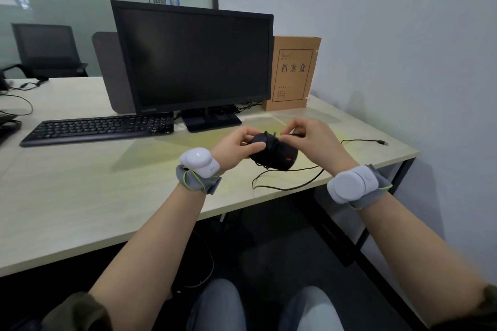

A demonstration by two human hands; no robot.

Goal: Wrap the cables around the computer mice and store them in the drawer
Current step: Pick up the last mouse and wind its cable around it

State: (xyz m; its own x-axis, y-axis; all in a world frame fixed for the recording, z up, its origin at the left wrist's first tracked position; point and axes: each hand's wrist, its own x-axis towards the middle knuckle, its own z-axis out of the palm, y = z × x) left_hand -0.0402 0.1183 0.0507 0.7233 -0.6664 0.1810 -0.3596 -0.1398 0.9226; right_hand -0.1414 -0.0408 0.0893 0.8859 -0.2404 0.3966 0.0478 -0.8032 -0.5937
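A black computer mouse (279,154) with a red mark on its wheel is held just above the desk's front edge. My left hand (236,148) grips its left end. Several turns of its black cable are wound around the body. My right hand (309,137) pinches the cable at the top of the mouse. The loose rest of the cable (290,183) loops over the desk edge and runs right to a USB plug (382,142) lying on the desk. No drawer is in view.
A black monitor (193,59) and keyboard (99,129) stand behind my hands on the light wood desk (80,196). A brown file box (293,72) leans against the wall at the right. An office chair (45,51) is at the far left.
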